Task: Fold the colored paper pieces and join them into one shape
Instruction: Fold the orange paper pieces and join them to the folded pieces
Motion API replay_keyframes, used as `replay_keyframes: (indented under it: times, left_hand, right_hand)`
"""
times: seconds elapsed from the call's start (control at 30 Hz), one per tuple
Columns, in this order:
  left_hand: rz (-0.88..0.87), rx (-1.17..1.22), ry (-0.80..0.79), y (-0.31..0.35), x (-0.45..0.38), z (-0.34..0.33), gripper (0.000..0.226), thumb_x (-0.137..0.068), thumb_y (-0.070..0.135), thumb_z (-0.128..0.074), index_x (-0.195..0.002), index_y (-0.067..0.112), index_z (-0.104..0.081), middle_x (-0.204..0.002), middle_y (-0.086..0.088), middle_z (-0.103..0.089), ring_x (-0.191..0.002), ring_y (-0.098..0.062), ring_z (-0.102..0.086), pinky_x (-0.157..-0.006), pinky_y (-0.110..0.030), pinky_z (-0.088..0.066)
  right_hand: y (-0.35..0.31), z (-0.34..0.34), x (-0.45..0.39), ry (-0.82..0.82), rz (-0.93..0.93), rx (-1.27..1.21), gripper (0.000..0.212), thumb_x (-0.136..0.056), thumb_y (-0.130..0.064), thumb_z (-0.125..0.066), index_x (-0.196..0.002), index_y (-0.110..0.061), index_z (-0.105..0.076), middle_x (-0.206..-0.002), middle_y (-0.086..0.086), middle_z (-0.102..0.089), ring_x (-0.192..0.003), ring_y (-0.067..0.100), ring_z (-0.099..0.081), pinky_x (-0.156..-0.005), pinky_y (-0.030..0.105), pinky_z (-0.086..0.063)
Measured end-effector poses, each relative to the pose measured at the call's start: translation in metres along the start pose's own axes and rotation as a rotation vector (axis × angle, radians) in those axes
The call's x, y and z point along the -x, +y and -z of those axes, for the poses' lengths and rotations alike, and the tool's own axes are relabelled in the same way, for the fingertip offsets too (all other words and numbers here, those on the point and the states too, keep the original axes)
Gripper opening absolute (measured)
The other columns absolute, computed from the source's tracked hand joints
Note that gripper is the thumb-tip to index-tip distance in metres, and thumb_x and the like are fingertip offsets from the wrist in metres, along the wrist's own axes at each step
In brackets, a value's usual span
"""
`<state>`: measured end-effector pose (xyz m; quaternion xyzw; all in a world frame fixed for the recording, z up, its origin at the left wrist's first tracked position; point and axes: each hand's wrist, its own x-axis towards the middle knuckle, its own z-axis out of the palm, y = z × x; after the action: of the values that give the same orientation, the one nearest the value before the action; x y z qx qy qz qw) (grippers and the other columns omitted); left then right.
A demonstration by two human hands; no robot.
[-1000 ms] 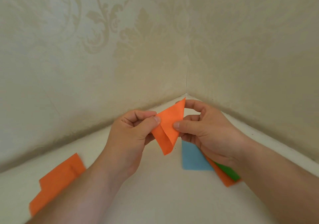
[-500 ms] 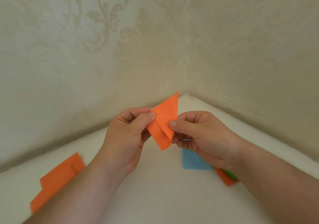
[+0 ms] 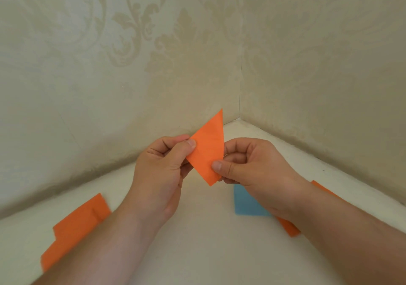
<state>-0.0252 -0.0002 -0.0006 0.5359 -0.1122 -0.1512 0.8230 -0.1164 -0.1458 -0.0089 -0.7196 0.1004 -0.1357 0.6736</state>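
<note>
I hold a folded orange paper piece point(image 3: 207, 150) in the air between both hands; it lies flat as a pointed kite-like shape with its tip up. My left hand point(image 3: 162, 172) pinches its left corner with thumb and fingers. My right hand point(image 3: 248, 166) pinches its lower right edge, thumb on top. On the cream surface lie folded orange pieces point(image 3: 77, 225) at the left, a blue paper point(image 3: 246, 203) under my right wrist, and another orange paper point(image 3: 290, 227) partly hidden by my right forearm.
The cream surface point(image 3: 197, 251) sits in a corner formed by two walls with pale patterned wallpaper point(image 3: 153, 54). The corner seam point(image 3: 240, 100) runs down just behind the held paper.
The loose flap of the orange piece has been pressed flat, so the piece now looks like one flat pointed shape. Both hands rose slightly; the green paper is now hidden under my right arm.
</note>
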Motion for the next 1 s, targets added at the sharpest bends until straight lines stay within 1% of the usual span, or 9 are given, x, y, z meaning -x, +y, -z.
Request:
replay_keyframes:
  times: [0.2, 0.33, 0.43, 0.5, 0.6, 0.7, 0.83, 0.9, 1.0]
  left_hand:
    - [-0.016, 0.024, 0.018, 0.0001, -0.0025, 0.0008, 0.014, -0.092, 0.000, -0.066, -0.082, 0.010, -0.068, -0.085, -0.008, -0.075, -0.076, -0.017, -0.072, -0.071, -0.029, -0.061]
    - [-0.028, 0.009, 0.024, -0.0013, -0.0036, 0.0019, 0.013, -0.092, 0.000, -0.067, -0.082, 0.010, -0.068, -0.082, -0.007, -0.076, -0.076, -0.017, -0.073, -0.072, -0.029, -0.061]
    - [-0.061, -0.008, 0.017, -0.0021, -0.0038, 0.0029, 0.013, -0.091, -0.001, -0.068, -0.083, 0.010, -0.069, -0.084, -0.009, -0.076, -0.079, -0.020, -0.073, -0.075, -0.032, -0.061]
    - [-0.083, -0.027, 0.006, -0.0025, -0.0033, 0.0031, 0.015, -0.092, -0.002, -0.067, -0.082, 0.010, -0.069, -0.083, -0.008, -0.077, -0.079, -0.020, -0.074, -0.076, -0.032, -0.060]
    - [-0.116, -0.090, -0.030, -0.0046, -0.0011, 0.0030, 0.016, -0.091, -0.004, -0.067, -0.083, 0.010, -0.069, -0.081, -0.008, -0.076, -0.078, -0.020, -0.074, -0.076, -0.032, -0.060]
    - [-0.162, -0.171, -0.055, -0.0062, 0.0009, 0.0033, 0.023, -0.088, -0.002, -0.071, -0.077, 0.018, -0.074, -0.080, -0.009, -0.076, -0.079, -0.020, -0.073, -0.078, -0.033, -0.061]
    - [-0.186, -0.236, -0.060, -0.0067, 0.0013, 0.0030, 0.029, -0.086, 0.000, -0.074, -0.073, 0.025, -0.077, -0.070, -0.003, -0.071, -0.071, -0.016, -0.066, -0.078, -0.034, -0.056]
    - [-0.184, -0.235, -0.055, -0.0067, 0.0011, 0.0032, 0.029, -0.086, 0.000, -0.075, -0.072, 0.026, -0.077, -0.072, -0.004, -0.071, -0.074, -0.018, -0.066, -0.082, -0.039, -0.056]
    - [-0.187, -0.241, -0.063, -0.0072, 0.0003, 0.0045, 0.024, -0.081, 0.004, -0.082, -0.073, 0.026, -0.077, -0.072, -0.004, -0.070, -0.074, -0.019, -0.065, -0.079, -0.040, -0.055]
  right_hand:
    - [-0.0011, -0.0001, 0.0017, -0.064, -0.045, -0.017, 0.023, -0.088, -0.013, -0.079, -0.110, -0.015, -0.074, -0.082, 0.007, -0.078, -0.074, 0.014, -0.070, -0.080, 0.033, -0.057]
    - [0.0001, 0.0012, 0.0017, -0.065, -0.052, 0.020, 0.021, -0.085, -0.013, -0.082, -0.105, -0.012, -0.075, -0.079, 0.009, -0.076, -0.073, 0.018, -0.069, -0.079, 0.035, -0.056]
    - [-0.0010, 0.0028, 0.0025, -0.085, -0.043, 0.019, 0.020, -0.086, -0.014, -0.081, -0.106, -0.014, -0.075, -0.084, 0.009, -0.078, -0.075, 0.017, -0.069, -0.079, 0.033, -0.055]
    - [-0.0016, 0.0033, 0.0021, -0.083, -0.036, 0.016, 0.014, -0.088, -0.017, -0.078, -0.103, -0.016, -0.077, -0.089, 0.009, -0.078, -0.078, 0.016, -0.069, -0.078, 0.031, -0.054]
    - [-0.0022, 0.0047, -0.0009, -0.014, -0.015, 0.005, 0.009, -0.093, -0.023, -0.073, -0.096, -0.015, -0.078, -0.087, 0.007, -0.077, -0.077, 0.016, -0.068, -0.076, 0.031, -0.053]
    - [-0.0041, 0.0069, -0.0024, 0.057, 0.005, -0.041, 0.011, -0.094, -0.023, -0.071, -0.086, -0.016, -0.075, -0.081, 0.003, -0.073, -0.074, 0.016, -0.066, -0.074, 0.031, -0.051]
    - [-0.0058, 0.0068, -0.0019, 0.081, 0.035, -0.071, 0.024, -0.093, -0.016, -0.071, -0.070, -0.018, -0.068, -0.071, 0.005, -0.067, -0.067, 0.016, -0.062, -0.072, 0.034, -0.049]
    - [-0.0072, 0.0066, -0.0014, 0.070, 0.038, -0.086, 0.028, -0.093, -0.014, -0.071, -0.066, -0.019, -0.066, -0.070, 0.006, -0.066, -0.066, 0.016, -0.061, -0.073, 0.035, -0.049]
    - [-0.0083, 0.0064, -0.0012, 0.061, 0.043, -0.092, 0.026, -0.093, -0.014, -0.071, -0.067, -0.020, -0.067, -0.072, 0.006, -0.067, -0.066, 0.016, -0.062, -0.073, 0.035, -0.050]
